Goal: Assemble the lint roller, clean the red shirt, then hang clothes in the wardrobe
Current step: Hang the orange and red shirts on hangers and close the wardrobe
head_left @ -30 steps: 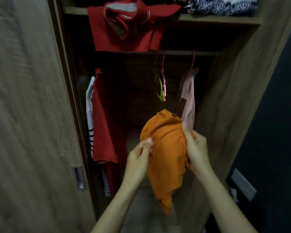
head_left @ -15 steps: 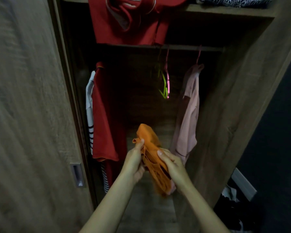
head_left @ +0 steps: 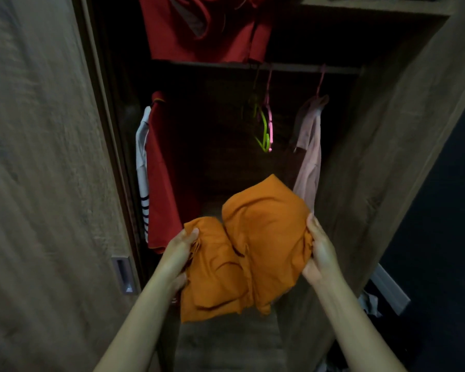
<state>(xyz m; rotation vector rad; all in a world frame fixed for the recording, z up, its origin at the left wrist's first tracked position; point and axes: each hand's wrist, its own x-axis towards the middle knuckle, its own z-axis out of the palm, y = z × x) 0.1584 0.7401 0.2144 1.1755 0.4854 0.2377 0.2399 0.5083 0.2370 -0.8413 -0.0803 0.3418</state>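
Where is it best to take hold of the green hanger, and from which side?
Probably at its neck under the hook, coming from the front left. The green hanger hangs edge-on from the rail, and a pink hanger lies close on its right, so the left side is freer. Free the left hand from the orange garment first.

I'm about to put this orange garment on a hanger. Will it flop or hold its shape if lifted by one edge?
Probably floppy: the orange garment bunches and creases between the left hand and right hand. Likely light, since both hands carry it by its side edges.
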